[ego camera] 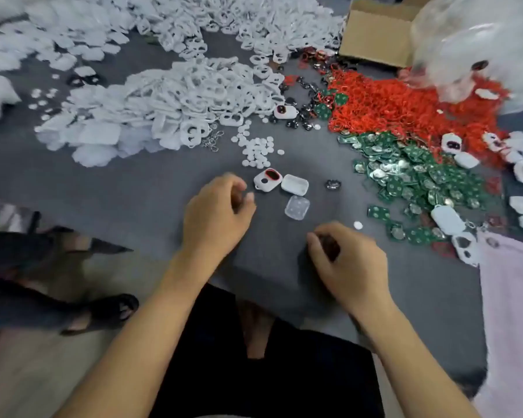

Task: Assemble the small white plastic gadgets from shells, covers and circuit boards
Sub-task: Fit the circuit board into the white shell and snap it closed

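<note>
My left hand hovers over the grey mat with its fingers curled toward the thumb; whether it pinches anything is blurred. Just beyond its fingertips lie a white gadget with a dark red window, an empty white shell and a clear cover. My right hand is lower right, its fingers curled round a small dark part that they mostly hide. Green circuit boards are heaped at the right.
A big heap of white shells and a scatter of white discs fill the far side. Red cords, a cardboard box, a plastic bag and pink cloth are at the right. Someone's sandalled foot is on the left.
</note>
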The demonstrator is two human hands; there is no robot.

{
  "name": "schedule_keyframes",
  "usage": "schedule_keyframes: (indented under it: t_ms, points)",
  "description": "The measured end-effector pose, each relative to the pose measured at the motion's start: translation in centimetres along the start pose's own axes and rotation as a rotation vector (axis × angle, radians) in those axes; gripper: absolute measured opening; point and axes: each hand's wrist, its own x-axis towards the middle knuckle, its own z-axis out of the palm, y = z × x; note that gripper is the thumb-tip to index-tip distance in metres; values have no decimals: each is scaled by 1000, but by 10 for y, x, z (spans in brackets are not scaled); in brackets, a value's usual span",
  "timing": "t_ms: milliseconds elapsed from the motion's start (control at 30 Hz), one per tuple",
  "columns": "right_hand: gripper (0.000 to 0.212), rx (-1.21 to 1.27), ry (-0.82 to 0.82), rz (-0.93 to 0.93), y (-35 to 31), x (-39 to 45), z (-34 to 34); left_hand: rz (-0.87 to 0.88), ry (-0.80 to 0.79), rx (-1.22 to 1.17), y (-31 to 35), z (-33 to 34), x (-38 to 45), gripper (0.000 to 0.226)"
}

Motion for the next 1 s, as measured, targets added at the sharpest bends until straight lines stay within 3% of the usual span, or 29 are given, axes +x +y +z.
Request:
schedule_keyframes:
  t_ms: [167, 267, 400, 500, 667, 767, 933, 1000]
  points:
    - [10, -9, 239, 194, 4, 29, 3, 69, -99, 70, 17, 23, 27, 45]
    - [29, -111, 215, 343, 11, 23, 9, 88, -108, 145, 17, 32, 34, 49]
    - [31, -146, 161, 427, 10, 22, 12, 112, -82, 166, 17, 35, 36, 44]
    - [27, -131, 126, 445, 14, 22, 11, 103, -12, 104, 15, 35, 32, 38]
    - [23, -77, 102, 418, 15, 25, 8, 30, -1, -244, 17, 31, 37, 35]
    - [31, -20, 169, 361, 18, 20, 5, 99, -18, -269, 14, 31, 36, 30]
    - [16, 24, 99, 309, 30, 15, -3, 142, -152, -167, 14, 36, 37, 19]
    - [13, 39, 90, 291, 31, 14, -5, 168, -177, -98, 13, 38, 34, 28]
